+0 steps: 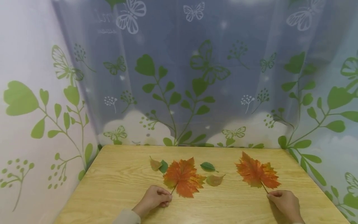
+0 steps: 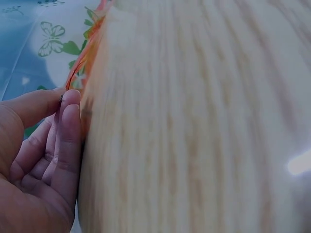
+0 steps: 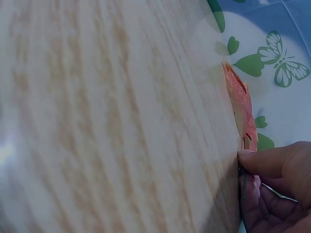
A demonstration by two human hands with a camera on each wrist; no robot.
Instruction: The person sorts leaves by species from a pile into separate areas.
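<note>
Two orange-red maple leaves are in the head view, one at the middle and one to its right. My left hand pinches the stem of the middle maple leaf between thumb and fingers. By its stem, the right maple leaf is pinched in my right hand. In the left wrist view, the thumb and fingertips of the left hand meet at the stem. The right wrist view shows the right hand low beside the tabletop, with its orange leaf seen nearly edge-on.
Behind the middle maple leaf lie a small brownish leaf and a green leaf partly covered by it. To its right are another green leaf and a yellow-brown leaf. Printed curtains border the wooden table.
</note>
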